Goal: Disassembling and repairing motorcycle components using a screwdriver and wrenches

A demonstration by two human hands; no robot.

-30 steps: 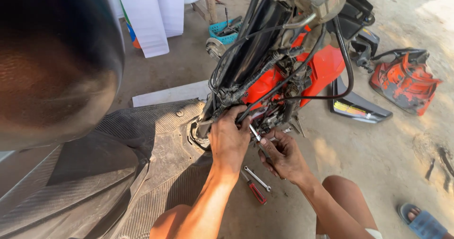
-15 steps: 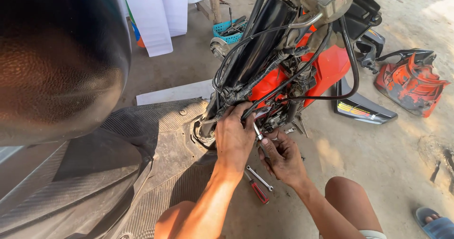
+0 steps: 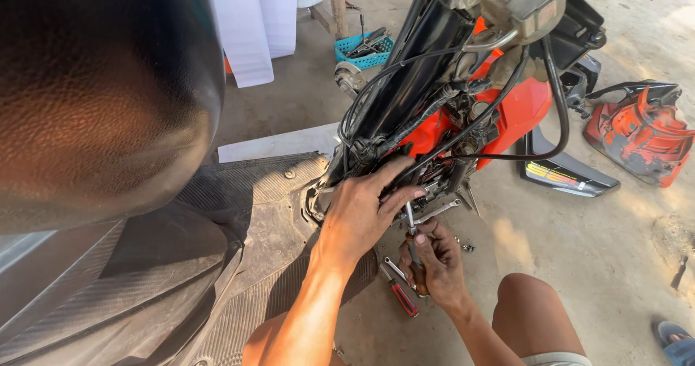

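A stripped scooter stands in front of me, its black frame tube (image 3: 416,62), cables and orange body panel (image 3: 525,109) exposed. My left hand (image 3: 362,210) presses against the wiring and frame low down, fingers spread over the parts. My right hand (image 3: 434,261) grips a screwdriver (image 3: 413,236) by its handle, the metal shaft pointing up into the frame just under my left fingers. A red-handled screwdriver (image 3: 400,297) and a small wrench (image 3: 397,270) lie on the concrete beside my right hand.
The black seat (image 3: 94,98) fills the left, the ribbed footboard (image 3: 246,214) below it. Removed fairings lie at right: a red one (image 3: 641,134) and a black one (image 3: 568,172). A teal basket of tools (image 3: 365,47) sits behind. My knee (image 3: 539,301) is low right.
The view has shifted slightly and come closer. Both hands stay at the same spot on the frame, with the right hand still working the screwdriver under the left.
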